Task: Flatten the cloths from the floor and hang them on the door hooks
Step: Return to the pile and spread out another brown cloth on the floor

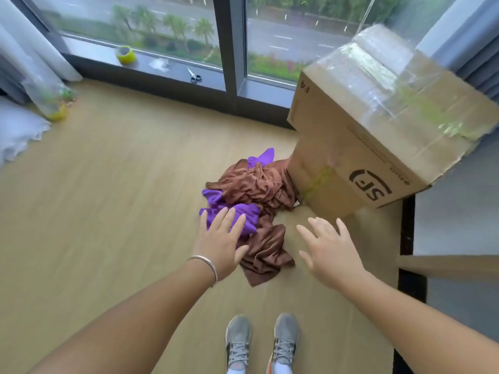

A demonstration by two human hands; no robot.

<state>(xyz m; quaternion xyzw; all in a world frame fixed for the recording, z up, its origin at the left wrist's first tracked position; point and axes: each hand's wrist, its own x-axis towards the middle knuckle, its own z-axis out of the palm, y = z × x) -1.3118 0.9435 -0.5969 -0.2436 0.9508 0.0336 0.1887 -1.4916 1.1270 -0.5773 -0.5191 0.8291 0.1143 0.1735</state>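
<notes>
both grips (221,238) (328,252) spread; nothing held

Soft daylight from the window (162,31); motion blur, edges bowed by wide lens

Left hand (221,238) and right hand (330,251) outstretched, fingers apparently spread.

Cloths (256,195) heaped on floor (121,171), touching box (364,136) at right; window (162,28) behind.
</notes>
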